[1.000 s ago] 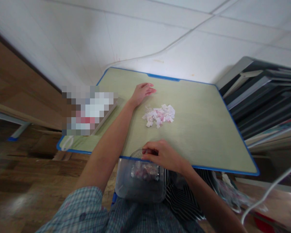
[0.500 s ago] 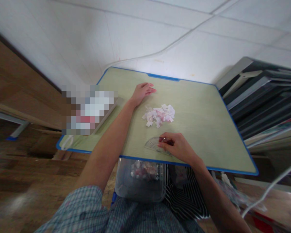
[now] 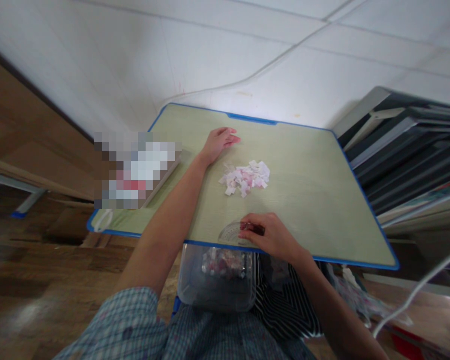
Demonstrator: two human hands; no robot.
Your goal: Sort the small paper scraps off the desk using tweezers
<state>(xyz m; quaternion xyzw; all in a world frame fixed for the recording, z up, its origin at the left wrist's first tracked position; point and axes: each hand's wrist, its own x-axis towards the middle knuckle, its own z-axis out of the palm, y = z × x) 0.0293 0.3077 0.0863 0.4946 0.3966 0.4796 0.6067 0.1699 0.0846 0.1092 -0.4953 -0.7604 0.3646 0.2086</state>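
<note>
A clear protractor (image 3: 230, 233) lies by the near edge of the yellow-green tabletop (image 3: 307, 185). My right hand (image 3: 266, 232) grips its right part between thumb and fingers, which hide that side of it. Farther back, a loose heap of white and pinkish paper scraps (image 3: 245, 178) sits near the middle of the table. My left hand (image 3: 219, 142) rests on its side behind and left of the heap, fingers loosely extended and slightly apart, with nothing in them.
Below the near edge is a clear plastic bin (image 3: 217, 285) holding shiny wrapped bits. A blurred-out box-like object (image 3: 165, 175) occupies the table's left side. Dark framed panels (image 3: 408, 145) lean at the right. A white wall with a cable (image 3: 247, 79) stands behind.
My right hand has slid the protractor slightly toward me and to the left, up to the table's near edge. The left hand and paper scraps stay in place.
</note>
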